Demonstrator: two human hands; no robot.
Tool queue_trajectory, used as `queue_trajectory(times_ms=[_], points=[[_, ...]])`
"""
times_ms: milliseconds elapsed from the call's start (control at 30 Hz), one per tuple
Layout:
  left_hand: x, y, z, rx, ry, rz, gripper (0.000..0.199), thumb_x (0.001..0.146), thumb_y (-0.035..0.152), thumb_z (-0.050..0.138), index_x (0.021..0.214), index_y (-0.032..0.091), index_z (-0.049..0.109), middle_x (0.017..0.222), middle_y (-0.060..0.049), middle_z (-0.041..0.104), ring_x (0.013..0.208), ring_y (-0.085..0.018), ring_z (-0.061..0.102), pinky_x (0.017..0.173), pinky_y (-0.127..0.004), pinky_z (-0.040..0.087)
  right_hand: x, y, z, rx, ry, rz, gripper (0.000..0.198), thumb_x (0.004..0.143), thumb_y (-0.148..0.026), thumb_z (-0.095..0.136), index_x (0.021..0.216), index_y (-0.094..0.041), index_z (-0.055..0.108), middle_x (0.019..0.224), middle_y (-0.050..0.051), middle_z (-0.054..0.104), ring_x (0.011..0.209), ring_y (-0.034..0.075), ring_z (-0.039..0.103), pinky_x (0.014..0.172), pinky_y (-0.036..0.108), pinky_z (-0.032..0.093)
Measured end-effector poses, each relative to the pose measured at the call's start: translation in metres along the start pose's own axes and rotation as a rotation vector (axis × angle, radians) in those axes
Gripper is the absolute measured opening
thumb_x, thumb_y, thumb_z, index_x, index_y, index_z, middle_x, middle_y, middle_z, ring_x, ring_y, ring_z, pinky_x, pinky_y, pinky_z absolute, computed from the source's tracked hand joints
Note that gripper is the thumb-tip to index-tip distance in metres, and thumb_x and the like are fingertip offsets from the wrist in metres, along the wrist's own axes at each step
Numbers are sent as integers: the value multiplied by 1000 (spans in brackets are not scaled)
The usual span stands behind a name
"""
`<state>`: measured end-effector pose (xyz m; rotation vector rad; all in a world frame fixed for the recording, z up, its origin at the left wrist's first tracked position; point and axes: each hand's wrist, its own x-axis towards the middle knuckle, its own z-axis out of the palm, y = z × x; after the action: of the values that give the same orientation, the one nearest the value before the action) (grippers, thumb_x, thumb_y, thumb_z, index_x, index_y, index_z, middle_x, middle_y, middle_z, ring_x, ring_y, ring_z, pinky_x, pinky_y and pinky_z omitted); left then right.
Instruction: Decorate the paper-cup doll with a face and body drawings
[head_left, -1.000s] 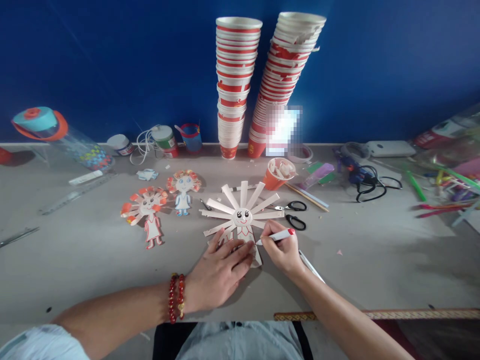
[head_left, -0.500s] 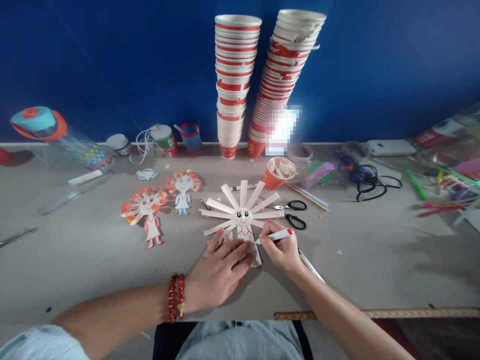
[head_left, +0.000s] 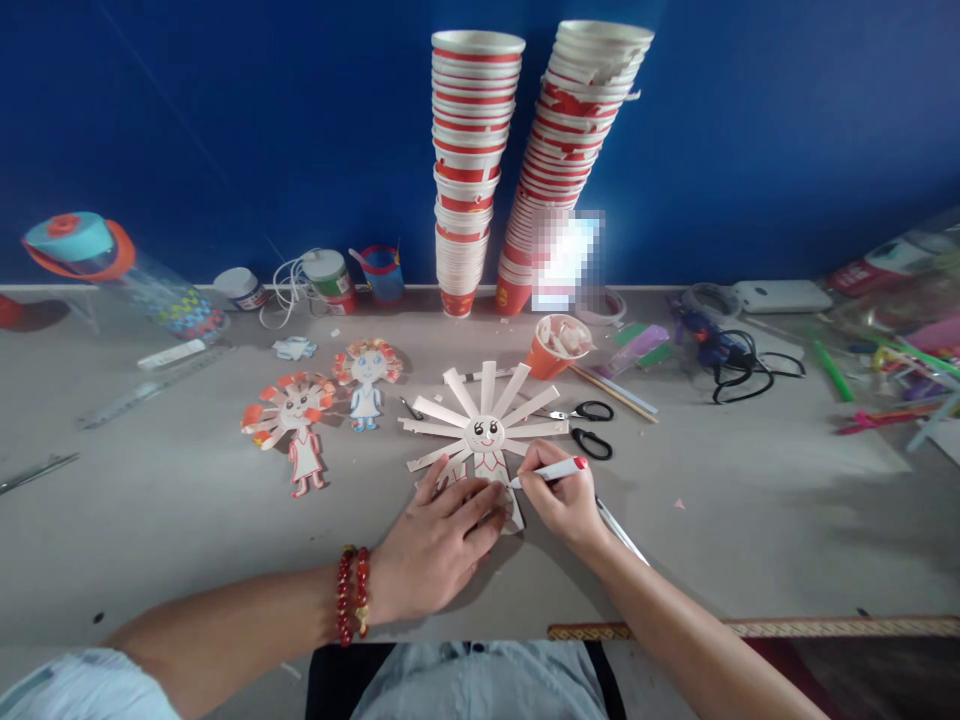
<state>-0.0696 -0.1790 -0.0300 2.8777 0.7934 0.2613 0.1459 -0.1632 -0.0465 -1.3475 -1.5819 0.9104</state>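
A white paper doll (head_left: 485, 436) lies on the table, with long strips fanned round its smiling face and red lines at its collar. My left hand (head_left: 442, 535) rests flat across the doll's lower body, fingers spread, covering part of it. In my right hand (head_left: 561, 500) is a white marker with a red end (head_left: 559, 470), pinched between the fingers, its tip at the right side of the doll's body. To the left lie two finished-looking cup dolls, one outlined in red (head_left: 304, 450) and one in blue (head_left: 366, 400).
Behind stand two tall stacks of paper cups (head_left: 471, 130) (head_left: 574, 140). Scissors (head_left: 592, 425) and a cup of paper scraps (head_left: 559, 350) lie beyond the doll. A bottle (head_left: 127, 275) leans at left; a glue gun (head_left: 709, 335) sits at right. A pen (head_left: 622, 530) lies by my right wrist.
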Motion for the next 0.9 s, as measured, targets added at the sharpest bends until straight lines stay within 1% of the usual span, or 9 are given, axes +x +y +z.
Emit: queue_trajectory(times_ms=[133,300,433,533,633,900], points=[[0,0,0,-3,-9,-4,44,97,32,48,140,21,48,149,-6,45,136,-24,39,121,-55,-7,0,-2,0,-1,13,2,16,76,-14,51,63,-21,46,54,-6,40,50,10,32,46,24,25],[0,1,0,-3,-18,-12,43,98,33,47,140,22,48,150,-5,45,137,-24,37,121,-55,-9,1,-4,1,32,79,1,17,77,-15,50,62,-21,46,55,-6,40,51,10,33,47,24,26],[0,1,-1,3,-19,-6,43,98,33,47,139,21,48,149,-5,45,136,-24,38,121,-55,-9,2,-6,2,13,67,-8,16,77,-14,51,63,-20,47,56,-5,42,51,10,35,48,24,27],[0,0,-1,5,-11,-3,43,97,34,50,138,22,49,147,-6,47,135,-24,39,122,-56,-5,4,-7,2,3,64,16,14,77,-15,51,64,-20,48,55,-5,42,51,10,35,48,24,27],[0,0,-1,6,3,-3,42,97,33,49,137,22,50,146,-5,47,135,-24,40,122,-55,-6,4,-9,2,-3,65,26,13,76,-15,52,64,-21,49,55,-5,43,51,11,36,48,23,28],[1,0,-1,15,5,3,45,95,34,53,138,22,50,146,-6,47,134,-25,41,122,-56,-2,4,-9,3,-20,74,40,12,75,-15,52,64,-21,49,55,-5,44,51,10,35,48,23,28]])
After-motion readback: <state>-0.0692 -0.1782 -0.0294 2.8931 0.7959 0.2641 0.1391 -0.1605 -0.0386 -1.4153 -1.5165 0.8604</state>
